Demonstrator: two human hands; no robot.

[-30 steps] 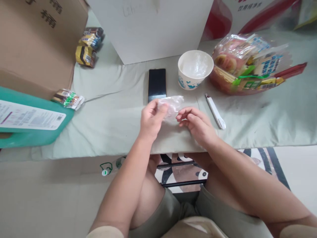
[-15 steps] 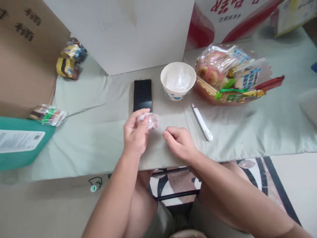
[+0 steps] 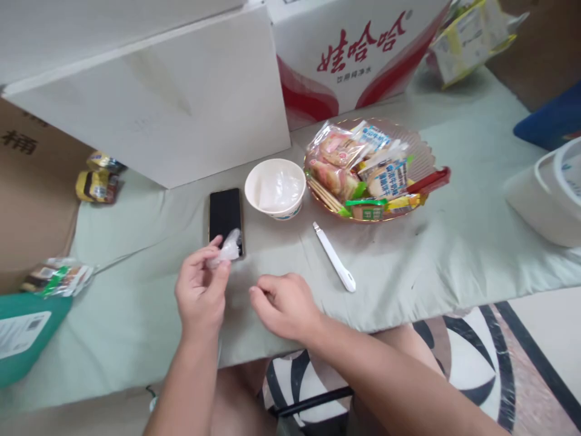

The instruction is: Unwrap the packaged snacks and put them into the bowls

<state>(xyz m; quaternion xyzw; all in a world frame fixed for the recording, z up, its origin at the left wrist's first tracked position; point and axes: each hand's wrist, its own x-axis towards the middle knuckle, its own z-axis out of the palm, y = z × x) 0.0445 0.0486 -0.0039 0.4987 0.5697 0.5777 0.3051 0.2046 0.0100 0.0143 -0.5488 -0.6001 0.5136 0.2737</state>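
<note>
My left hand (image 3: pixel 202 287) pinches a crumpled, see-through plastic wrapper (image 3: pixel 230 246) between thumb and fingers, above the near end of a black phone (image 3: pixel 226 212). Just to its right, my right hand (image 3: pixel 285 306) is closed with the thumb against the curled fingers; whatever may be inside is hidden. Behind the hands stands a white paper bowl (image 3: pixel 254 188) with a clear plastic lining or bag in it. A white pen-shaped cutter (image 3: pixel 334 257) lies on the cloth, right of my right hand and apart from it.
A clear scalloped basket (image 3: pixel 420 148) holds several wrapped snacks. White cartons (image 3: pixel 218 115) and a red-and-white box (image 3: pixel 308 72) stand behind. Small snack packs (image 3: pixel 97 184) and a teal container (image 3: pixel 27 339) are at left. A white bucket (image 3: pixel 540 200) stands right on the green tablecloth (image 3: pixel 431 266).
The view has swung right, so table things appear further left and lower. The wrapper in my left hand is turned and now overlaps the phone in view. My right hand stays closed.
</note>
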